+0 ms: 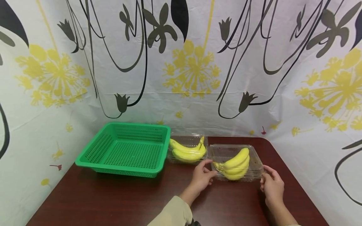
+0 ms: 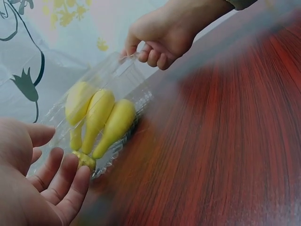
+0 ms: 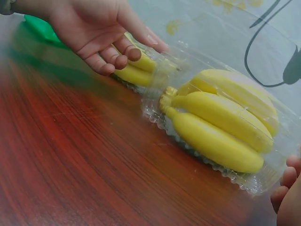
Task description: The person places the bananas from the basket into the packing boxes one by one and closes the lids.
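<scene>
A clear plastic clamshell box point(image 1: 255, 158) with a bunch of bananas point(image 1: 236, 166) inside sits at the right of the table. My right hand point(image 1: 273, 186) pinches the box's right edge between thumb and curled fingers, plainest in the left wrist view, where the hand point(image 2: 164, 35) is at the top. At the opposite end is my left hand point(image 1: 201, 176), its fingers loosely bent and the fingertips right at the box's edge. From the right wrist view, that hand point(image 3: 99, 33) has its forefinger stretched along the lid's corner and nothing in its palm. The bananas' stem end points toward the left hand.
Just left of that box stands a second clear box point(image 1: 181, 138) with bananas point(image 1: 189, 150) in it. A green slatted basket point(image 1: 124, 171) stands beside it at the back left. Patterned cloth point(image 1: 195, 110) walls the dark red table point(image 1: 135, 201) at the back and sides.
</scene>
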A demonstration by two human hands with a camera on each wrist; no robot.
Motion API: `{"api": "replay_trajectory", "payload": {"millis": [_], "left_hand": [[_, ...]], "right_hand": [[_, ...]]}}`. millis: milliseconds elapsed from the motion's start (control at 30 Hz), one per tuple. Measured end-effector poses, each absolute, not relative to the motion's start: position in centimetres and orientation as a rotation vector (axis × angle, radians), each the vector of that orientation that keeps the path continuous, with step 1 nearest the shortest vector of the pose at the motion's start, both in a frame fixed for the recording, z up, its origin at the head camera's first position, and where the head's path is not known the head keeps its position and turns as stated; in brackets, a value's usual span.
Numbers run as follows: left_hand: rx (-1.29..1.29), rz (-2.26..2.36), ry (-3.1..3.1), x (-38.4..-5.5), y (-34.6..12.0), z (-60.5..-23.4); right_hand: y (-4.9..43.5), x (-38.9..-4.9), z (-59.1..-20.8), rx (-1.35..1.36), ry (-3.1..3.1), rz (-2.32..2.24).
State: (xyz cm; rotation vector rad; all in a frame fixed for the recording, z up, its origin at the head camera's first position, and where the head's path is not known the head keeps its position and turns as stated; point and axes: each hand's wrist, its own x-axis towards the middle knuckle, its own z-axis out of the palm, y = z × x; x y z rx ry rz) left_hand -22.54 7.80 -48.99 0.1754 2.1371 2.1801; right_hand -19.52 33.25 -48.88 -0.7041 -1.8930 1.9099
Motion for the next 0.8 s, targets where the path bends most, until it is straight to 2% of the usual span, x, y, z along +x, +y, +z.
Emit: {"api": "replay_trajectory", "payload": {"millis": [800], "left_hand": [[0.201, 2.335, 1.994, -22.4, 7.7, -49.1]], "right_hand": [[30.9, -19.8, -47.8, -0.542, -1.653, 2.054]]}}
